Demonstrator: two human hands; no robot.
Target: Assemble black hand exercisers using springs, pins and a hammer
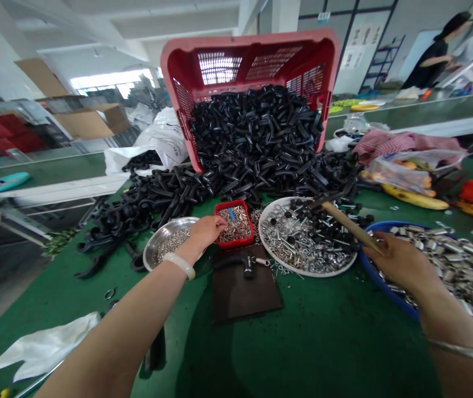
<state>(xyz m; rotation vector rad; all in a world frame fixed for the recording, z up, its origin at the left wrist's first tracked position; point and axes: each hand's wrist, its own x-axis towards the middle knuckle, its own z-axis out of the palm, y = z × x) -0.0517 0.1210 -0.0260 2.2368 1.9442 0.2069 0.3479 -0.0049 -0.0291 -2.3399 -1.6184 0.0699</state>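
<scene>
My left hand (208,231) is at the left edge of a small red tray (239,243) of metal pins, its fingertips pinched; whatever they hold is too small to make out. My right hand (400,264) grips the wooden handle of a hammer (350,225), whose head lies over the white plate (266,243) of screws and black knobs. Between my arms a black plastic part (236,261) rests on a dark square plate (244,301), with a spring (261,261) at its right end.
A tipped red crate (250,41) spills black parts (256,127) over the back of the green table. A steel bowl (149,251) of small pieces is left, a blue basin (371,271) of metal parts right. Two people are at the far right.
</scene>
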